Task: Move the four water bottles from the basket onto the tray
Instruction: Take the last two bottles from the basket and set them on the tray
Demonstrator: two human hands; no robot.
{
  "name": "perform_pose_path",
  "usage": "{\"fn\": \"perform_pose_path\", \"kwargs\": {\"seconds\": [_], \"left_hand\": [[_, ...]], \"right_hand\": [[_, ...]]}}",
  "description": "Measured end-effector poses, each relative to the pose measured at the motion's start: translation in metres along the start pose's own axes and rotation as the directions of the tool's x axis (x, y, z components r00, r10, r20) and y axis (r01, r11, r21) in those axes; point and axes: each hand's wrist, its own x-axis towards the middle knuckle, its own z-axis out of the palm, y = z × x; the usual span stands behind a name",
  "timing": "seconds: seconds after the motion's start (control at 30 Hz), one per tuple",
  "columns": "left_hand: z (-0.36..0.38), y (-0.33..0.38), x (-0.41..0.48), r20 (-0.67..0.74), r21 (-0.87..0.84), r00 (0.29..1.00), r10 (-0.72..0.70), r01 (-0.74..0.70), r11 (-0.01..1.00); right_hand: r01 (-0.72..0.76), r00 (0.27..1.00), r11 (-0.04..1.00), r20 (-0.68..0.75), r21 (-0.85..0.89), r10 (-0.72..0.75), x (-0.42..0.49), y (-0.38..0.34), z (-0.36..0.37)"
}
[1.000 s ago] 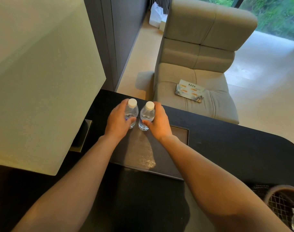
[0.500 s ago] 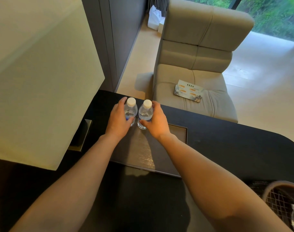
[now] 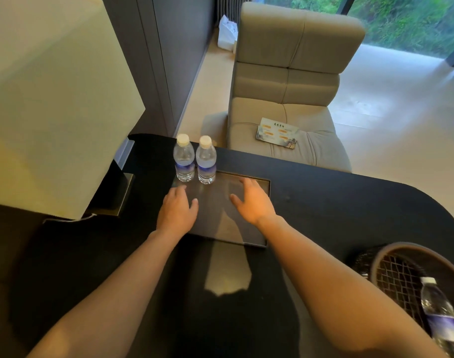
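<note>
left hand point(image 3: 178, 211) spread empty above tray point(image 3: 256, 186) | right hand point(image 3: 253, 202) likewise spread, nothing held | two water bottles point(image 3: 184, 161) point(image 3: 206, 162) stood upright, touching, at tray's 11 o'clock corner | another bottle point(image 3: 439, 312) laid in basket point(image 3: 391, 254) at table's point(image 3: 337, 202) 4 o'clock

Daylight from window point(image 3: 401, 19) far beyond hands; floor there bright, washed out. Lampshade point(image 3: 52, 99) left of left hand point(image 3: 178, 210) glows warm. Dark counter point(image 3: 350, 202) glossy, pale glare patch nearer camera than both hands. Tray point(image 3: 220, 228) holds soft arm reflections. Wide-angle bending at edges; slight softness overall, basket point(image 3: 391, 254) blurred.
</note>
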Motion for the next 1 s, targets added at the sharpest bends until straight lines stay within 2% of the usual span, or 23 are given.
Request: {"fn": "perform_pose_path", "kwargs": {"seconds": [0.17,0.43,0.77,1.0], "left_hand": [[0.025,0.015,-0.066,0.109,0.113,0.992,0.063,-0.075,0.991],[0.08,0.071,-0.192,0.227,0.214,0.963,0.145,-0.194,0.957],[0.16,0.16,-0.328,0.399,0.153,0.869,0.293,-0.378,0.913],[0.201,0.218,-0.369,0.443,0.014,0.808,0.389,-0.44,0.898]], "right_hand": [[-0.03,0.999,0.993,0.008,-0.114,0.031,-0.066,0.047,-0.015],[-0.164,0.985,0.973,0.031,-0.161,0.171,-0.194,0.145,-0.045],[-0.321,0.946,0.947,-0.046,-0.019,0.319,-0.352,0.268,-0.097],[-0.399,0.913,0.917,-0.091,0.011,0.399,-0.398,0.328,-0.121]]}}
